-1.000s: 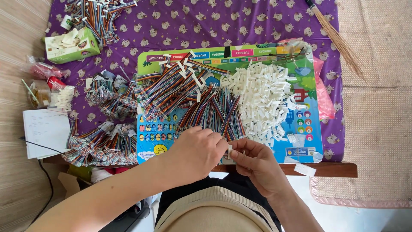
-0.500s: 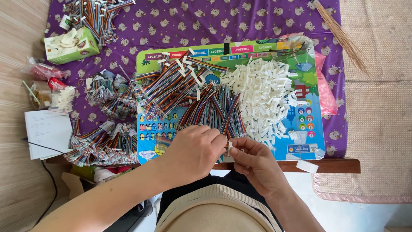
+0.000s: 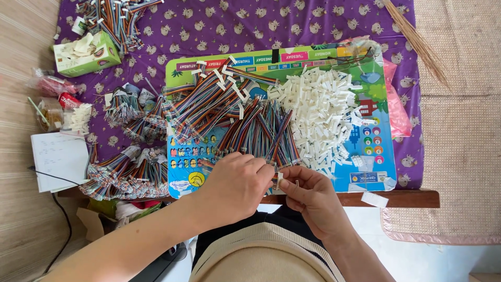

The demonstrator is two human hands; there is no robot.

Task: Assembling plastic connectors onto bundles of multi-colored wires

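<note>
While pinching a white connector [image 3: 280, 180], both hands' fingers [image 3: 292, 187] beside the colourful board [image 3: 365, 156].

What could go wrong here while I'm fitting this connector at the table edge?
The white connector is pinched between both hands right over the table edge, so a slip could drop it to the floor. The wire bundle lies against the connector pile; pulling a wire might scatter pieces.
</note>
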